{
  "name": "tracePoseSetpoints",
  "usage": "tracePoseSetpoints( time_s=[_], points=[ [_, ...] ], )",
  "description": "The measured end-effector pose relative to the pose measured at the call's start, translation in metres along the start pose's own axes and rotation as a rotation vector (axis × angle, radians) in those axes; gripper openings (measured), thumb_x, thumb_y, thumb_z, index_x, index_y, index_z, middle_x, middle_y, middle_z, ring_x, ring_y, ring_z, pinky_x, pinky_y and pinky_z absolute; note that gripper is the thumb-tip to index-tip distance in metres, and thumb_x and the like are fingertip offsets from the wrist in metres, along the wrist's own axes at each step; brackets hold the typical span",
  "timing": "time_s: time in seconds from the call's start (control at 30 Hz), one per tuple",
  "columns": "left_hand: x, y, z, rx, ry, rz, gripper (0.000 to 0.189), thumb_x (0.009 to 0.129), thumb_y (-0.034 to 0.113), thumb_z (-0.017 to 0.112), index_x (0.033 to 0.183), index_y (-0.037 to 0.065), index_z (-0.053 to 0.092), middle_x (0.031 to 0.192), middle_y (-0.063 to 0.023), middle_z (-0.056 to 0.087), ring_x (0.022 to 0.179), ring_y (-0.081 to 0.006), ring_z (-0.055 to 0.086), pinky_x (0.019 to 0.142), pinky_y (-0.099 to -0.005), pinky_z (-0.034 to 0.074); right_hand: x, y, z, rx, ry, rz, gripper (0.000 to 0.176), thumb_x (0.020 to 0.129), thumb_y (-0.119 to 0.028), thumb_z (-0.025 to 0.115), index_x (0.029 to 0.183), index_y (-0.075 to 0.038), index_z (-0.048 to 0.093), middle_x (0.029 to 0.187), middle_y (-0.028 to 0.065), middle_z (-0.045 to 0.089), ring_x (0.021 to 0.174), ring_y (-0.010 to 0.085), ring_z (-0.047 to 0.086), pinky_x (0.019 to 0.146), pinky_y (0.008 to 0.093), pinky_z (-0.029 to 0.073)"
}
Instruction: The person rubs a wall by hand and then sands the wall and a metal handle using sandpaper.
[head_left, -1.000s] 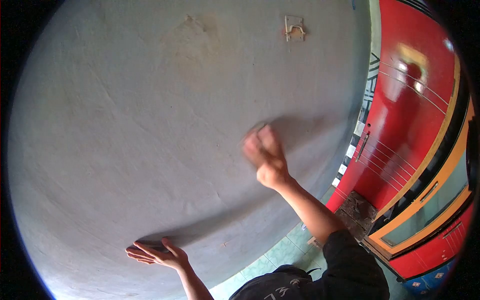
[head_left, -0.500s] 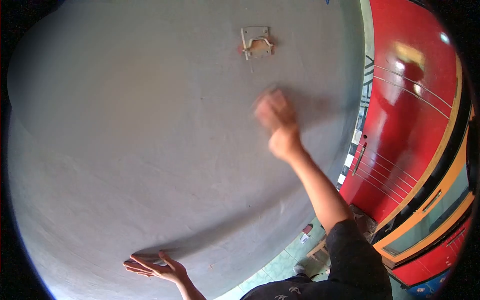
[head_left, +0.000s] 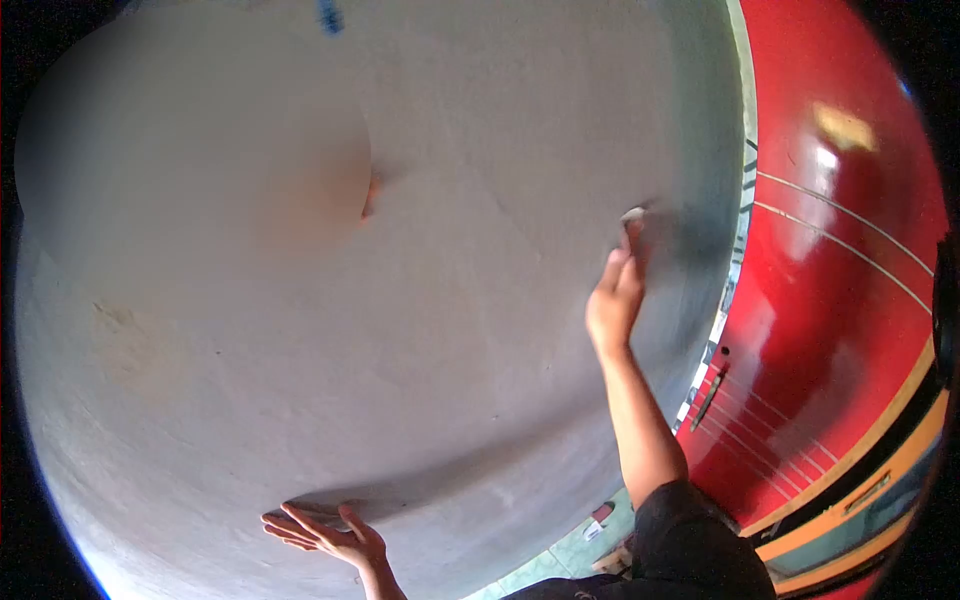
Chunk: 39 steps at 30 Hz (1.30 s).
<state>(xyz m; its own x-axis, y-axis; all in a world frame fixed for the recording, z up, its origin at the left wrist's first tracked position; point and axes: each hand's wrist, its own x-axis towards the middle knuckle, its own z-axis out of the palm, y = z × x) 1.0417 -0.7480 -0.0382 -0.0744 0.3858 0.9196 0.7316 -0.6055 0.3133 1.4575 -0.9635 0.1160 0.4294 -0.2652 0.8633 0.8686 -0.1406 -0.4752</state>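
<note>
A broad grey wall (head_left: 450,300) fills most of the view. My left hand (head_left: 335,540) is at the lower left against it, fingers stretched out and holding nothing. Higher up on the right, my right hand (head_left: 617,295) is near the wall, its fingers closed and pointing upward. A small whitish thing (head_left: 632,214) shows at those fingertips, too small and blurred to name. How much of it the fingers cover is hidden.
Right of the wall stands a red door (head_left: 800,330) with a handle (head_left: 708,398), beside an orange-framed glass panel (head_left: 860,530). A blue mark (head_left: 330,15) is at the top. Upper left, a blurred patch hides an orange-brown thing (head_left: 371,195). Pale green floor tiles (head_left: 560,555) show below.
My right hand has moved right, closer to the red door, and is less smeared. The view has shifted, and the metal bracket on the wall no longer shows clearly. My left hand stays spread.
</note>
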Motion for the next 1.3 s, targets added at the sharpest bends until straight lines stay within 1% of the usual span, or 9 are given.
tracePoseSetpoints(
  time_s=[0.1, 0.33, 0.53, 0.63, 0.8, 0.83, 1.03, 1.2, 1.3],
  points=[
    [-0.009, 0.031, 0.016, 0.018, 0.018, -0.006, 0.084, 0.101, 0.062, 0.040, 0.163, 0.011, 0.018, 0.170, -0.0234, 0.003, 0.156, -0.0450, 0.000, 0.120, -0.0681, 0.003, -0.047, -0.041, 0.003, -0.064, -0.288, -0.455, 0.047, 0.103, -0.014, 0.048, 0.150, -0.010, 0.049, 0.159, 0.0225, 0.039, 0.152, 0.0384, 0.029, 0.122, 0.0568, 0.021],
    [-0.012, 0.050, 0.024, 0.062, 0.035, 0.001, 0.085, 0.099, 0.070, 0.038, 0.164, 0.018, 0.022, 0.170, -0.0173, 0.010, 0.156, -0.0436, 0.002, 0.119, -0.0712, 0.007, -0.036, 0.031, -0.004, -0.002, 0.048, 0.016, 0.044, 0.108, -0.011, 0.039, 0.151, -0.003, 0.043, 0.160, 0.0214, 0.036, 0.148, 0.0387, 0.032, 0.122, 0.0537, 0.019],
    [-0.013, 0.031, 0.015, 0.061, -0.001, 0.118, 0.076, 0.102, 0.062, 0.043, 0.163, 0.023, 0.023, 0.171, -0.0138, 0.013, 0.157, -0.0405, 0.008, 0.119, -0.0698, 0.013, -0.096, -0.043, -0.031, -0.678, -1.219, -0.176, 0.054, 0.096, -0.013, 0.058, 0.149, -0.017, 0.050, 0.159, 0.0210, 0.038, 0.150, 0.0439, 0.027, 0.122, 0.0634, 0.015],
    [-0.013, 0.028, 0.005, 0.010, -0.067, 0.019, 0.074, 0.101, 0.063, 0.043, 0.163, 0.024, 0.026, 0.171, -0.0133, 0.014, 0.157, -0.0393, 0.009, 0.120, -0.0693, 0.013, -0.103, 0.032, -0.008, 0.019, -0.042, 0.062, 0.043, 0.110, -0.017, 0.039, 0.149, -0.002, 0.044, 0.159, 0.0240, 0.037, 0.151, 0.0391, 0.028, 0.125, 0.0534, 0.017],
    [-0.009, 0.016, -0.001, 0.007, -0.089, 0.004, 0.072, 0.102, 0.062, 0.043, 0.162, 0.028, 0.025, 0.170, -0.0150, 0.013, 0.157, -0.0384, 0.006, 0.120, -0.0711, 0.013, -0.138, -0.067, -0.013, -0.254, -0.713, -0.286, 0.049, 0.102, -0.009, 0.049, 0.151, -0.011, 0.045, 0.160, 0.0218, 0.036, 0.152, 0.0485, 0.021, 0.121, 0.0639, 0.015],
    [-0.006, 0.005, -0.006, 0.006, -0.096, -0.012, 0.071, 0.102, 0.061, 0.043, 0.162, 0.028, 0.024, 0.170, -0.0146, 0.012, 0.157, -0.0387, 0.006, 0.119, -0.0718, 0.012, -0.151, -0.061, -0.007, -0.110, -0.540, -0.676, 0.051, 0.091, -0.004, 0.054, 0.142, -0.003, 0.054, 0.157, 0.0271, 0.039, 0.151, 0.0475, 0.026, 0.122, 0.0600, 0.014],
    [0.017, -0.095, -0.025, 0.154, -0.099, -0.214, 0.078, 0.099, 0.068, 0.040, 0.163, 0.028, 0.022, 0.171, -0.0089, 0.011, 0.157, -0.0410, 0.003, 0.118, -0.0747, 0.008, -0.164, -0.070, 0.028, 0.224, 0.084, 0.204, 0.045, 0.112, -0.018, 0.034, 0.151, 0.002, 0.041, 0.163, 0.0220, 0.032, 0.153, 0.0413, 0.022, 0.125, 0.0559, 0.013],
    [0.023, -0.197, -0.042, 0.168, -0.121, -0.327, 0.082, 0.097, 0.073, 0.038, 0.164, 0.029, 0.020, 0.172, -0.0060, 0.010, 0.156, -0.0420, 0.001, 0.116, -0.0780, 0.007, -0.235, -0.141, 0.044, 0.029, -0.524, -0.595, 0.046, 0.108, -0.016, 0.039, 0.149, 0.002, 0.045, 0.159, 0.0219, 0.039, 0.149, 0.0481, 0.030, 0.120, 0.0624, 0.019],
    [0.023, -0.255, -0.041, 0.186, -0.071, -0.318, 0.082, 0.098, 0.073, 0.035, 0.164, 0.029, 0.017, 0.172, -0.0055, 0.010, 0.156, -0.0417, 0.002, 0.117, -0.0770, 0.006, -0.222, -0.169, 0.067, 0.006, -0.153, -0.367, 0.047, 0.105, -0.012, 0.041, 0.150, -0.001, 0.044, 0.155, 0.0219, 0.043, 0.147, 0.0429, 0.035, 0.119, 0.0614, 0.021]
  ],
)
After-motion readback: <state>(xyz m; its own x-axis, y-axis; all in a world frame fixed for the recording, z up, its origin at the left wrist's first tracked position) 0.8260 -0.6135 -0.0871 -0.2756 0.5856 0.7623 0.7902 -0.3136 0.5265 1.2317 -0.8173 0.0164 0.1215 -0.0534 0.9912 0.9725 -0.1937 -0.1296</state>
